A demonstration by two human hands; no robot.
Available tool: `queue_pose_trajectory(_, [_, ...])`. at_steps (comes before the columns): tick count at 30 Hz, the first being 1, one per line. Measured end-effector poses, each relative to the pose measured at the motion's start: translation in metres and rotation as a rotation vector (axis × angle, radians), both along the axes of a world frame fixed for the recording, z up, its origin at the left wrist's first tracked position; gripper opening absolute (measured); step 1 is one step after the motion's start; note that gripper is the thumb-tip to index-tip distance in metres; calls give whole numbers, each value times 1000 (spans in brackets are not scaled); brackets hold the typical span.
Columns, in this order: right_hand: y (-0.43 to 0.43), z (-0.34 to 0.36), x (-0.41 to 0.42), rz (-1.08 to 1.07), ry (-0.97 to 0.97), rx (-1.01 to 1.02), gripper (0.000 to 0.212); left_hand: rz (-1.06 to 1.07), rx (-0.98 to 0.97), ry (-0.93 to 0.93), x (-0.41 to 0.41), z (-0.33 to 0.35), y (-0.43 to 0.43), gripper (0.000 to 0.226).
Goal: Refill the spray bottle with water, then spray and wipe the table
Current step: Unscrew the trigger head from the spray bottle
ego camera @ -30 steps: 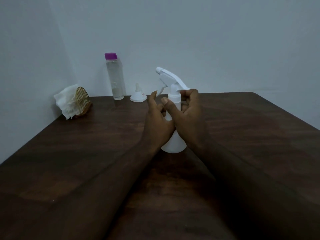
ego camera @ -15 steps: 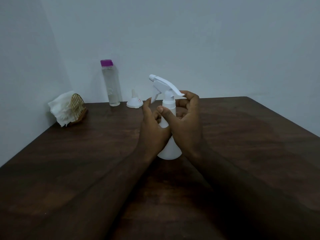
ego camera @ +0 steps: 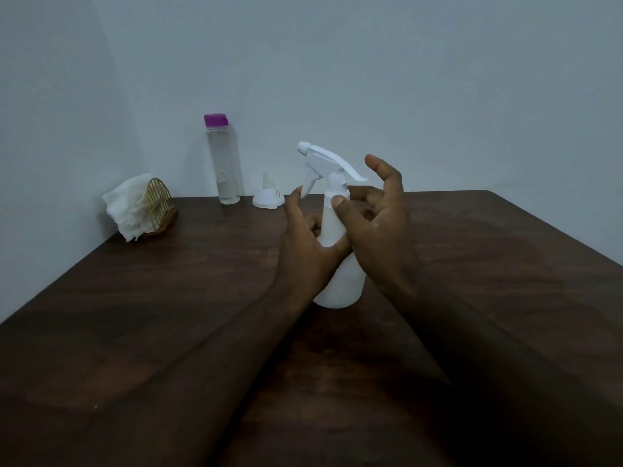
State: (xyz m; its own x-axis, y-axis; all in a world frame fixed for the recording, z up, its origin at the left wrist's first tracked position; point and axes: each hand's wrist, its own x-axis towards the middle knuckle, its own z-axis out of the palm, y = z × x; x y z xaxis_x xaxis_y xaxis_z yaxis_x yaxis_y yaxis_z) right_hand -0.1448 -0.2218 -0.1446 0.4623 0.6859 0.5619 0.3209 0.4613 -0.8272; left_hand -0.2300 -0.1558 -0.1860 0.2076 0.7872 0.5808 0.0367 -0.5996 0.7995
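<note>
Regrip amid unscrewing spray bottle (ego camera: 340,288) head.
Spreading right hand (ego camera: 377,227) fingers off the collar clasped earlier, keeping thumb there; clamping left hand (ego camera: 303,254) round the body; still preparing the refill.

I am showing my left hand (ego camera: 305,254) and my right hand (ego camera: 381,230) bare, a short thumbnail catching light on the right; my forearms, entering from seven and five o'clock, are running bare to the frame's edge.
</note>
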Motion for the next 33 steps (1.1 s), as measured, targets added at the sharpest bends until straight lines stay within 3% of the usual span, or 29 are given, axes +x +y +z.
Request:
queue_pose_trajectory(3, [-3,5,2,54,8,-23,65,13,18,22,-1,1,0,100])
queue_pose_trajectory(8, [-4,14,3,-43,-72,-43,70,0,-1,51,-2,2,3,102])
queue_pose_trajectory(13, [-4,15,8,89,-28,-57,66,-32,-15,54,-4,3,-2,102])
queue_pose_trajectory(18, [-5,16,4,4,-100,-75,72,-8,-8,56,-4,1,2,104])
queue_pose_trajectory(23, [-6,17,11,144,-28,-92,67,-11,-8,57,-2,0,1,103])
queue_pose_trajectory(27, [-5,14,6,52,-87,-122,77,22,26,52,-2,-2,5,102])
queue_pose_trajectory(33, [-5,17,10,110,-66,-145,63,1,-8,52,-2,-1,5,102])
